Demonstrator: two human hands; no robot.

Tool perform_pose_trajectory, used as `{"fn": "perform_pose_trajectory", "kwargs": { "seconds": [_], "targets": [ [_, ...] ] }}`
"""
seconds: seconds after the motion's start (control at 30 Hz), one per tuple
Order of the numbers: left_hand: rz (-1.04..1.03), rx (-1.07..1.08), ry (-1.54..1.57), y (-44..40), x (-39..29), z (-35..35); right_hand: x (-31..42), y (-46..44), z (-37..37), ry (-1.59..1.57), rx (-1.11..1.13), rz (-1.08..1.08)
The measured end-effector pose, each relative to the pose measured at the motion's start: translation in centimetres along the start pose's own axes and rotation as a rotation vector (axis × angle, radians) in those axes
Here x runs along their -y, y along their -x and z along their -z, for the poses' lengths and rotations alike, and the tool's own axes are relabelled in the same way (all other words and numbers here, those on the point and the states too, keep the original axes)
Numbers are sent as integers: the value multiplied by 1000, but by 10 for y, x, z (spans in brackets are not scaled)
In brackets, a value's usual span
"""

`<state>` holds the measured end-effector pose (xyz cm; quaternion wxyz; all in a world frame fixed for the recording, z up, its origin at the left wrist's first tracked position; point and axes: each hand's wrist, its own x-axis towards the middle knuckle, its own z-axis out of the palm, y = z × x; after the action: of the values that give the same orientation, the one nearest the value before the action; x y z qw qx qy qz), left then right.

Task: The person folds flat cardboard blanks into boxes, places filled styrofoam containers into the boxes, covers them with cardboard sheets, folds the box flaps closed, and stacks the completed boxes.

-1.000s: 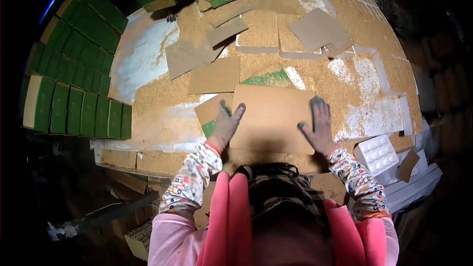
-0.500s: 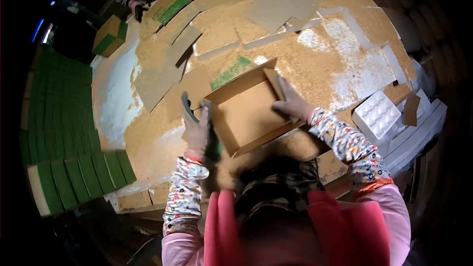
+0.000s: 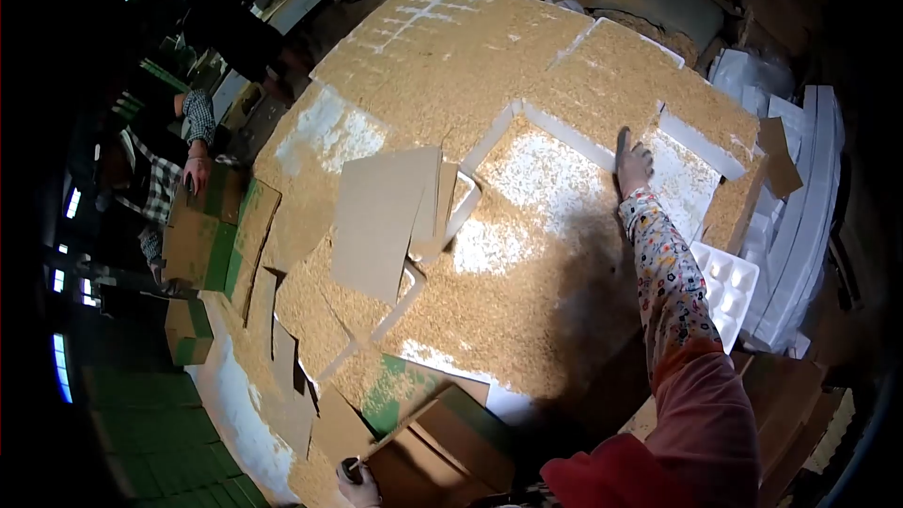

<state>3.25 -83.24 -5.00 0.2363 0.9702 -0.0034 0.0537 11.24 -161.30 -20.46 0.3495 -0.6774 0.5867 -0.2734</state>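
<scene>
Your open carton [image 3: 461, 437] is down at 6 o'clock, left hand [image 3: 358, 487] by its corner toward 7, can't tell if that's pinching. Your right hand [image 3: 636, 169] is way over at 2ish, fingers loosely spread by a white foam edge [image 3: 569, 138] on the bench [image 3: 237, 400].

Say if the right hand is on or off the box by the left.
Off: the right hand is beside a white strip on the table, well apart from the box by the left hand.
</scene>
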Motion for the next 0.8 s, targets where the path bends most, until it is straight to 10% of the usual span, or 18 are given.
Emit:
{"fn": "perform_pose_trajectory", "kwargs": {
  "seconds": [0.07,0.17,0.27,0.4,0.53,0.7,0.8],
  "targets": [
    [208,328,-306,1,14,12,26,7,-2,-379,5,-65],
    [43,15,-163,1,-4,3,20,13,-15,-1030,83,-254],
    [57,34,-95,4,18,1,47,64,31,-1007,202,-373],
    [16,69,244,6,-3,7,-38,163,84,10,197,822],
    [340,-78,887,14,6,7,-32,298,172,-191,457,897],
    [125,-30,972,-14,42,-22,29,371,229,-270,701,1424],
    [733,-71,1415,-39,19,-31,88,384,235,-110,902,1744]
  ]
}}
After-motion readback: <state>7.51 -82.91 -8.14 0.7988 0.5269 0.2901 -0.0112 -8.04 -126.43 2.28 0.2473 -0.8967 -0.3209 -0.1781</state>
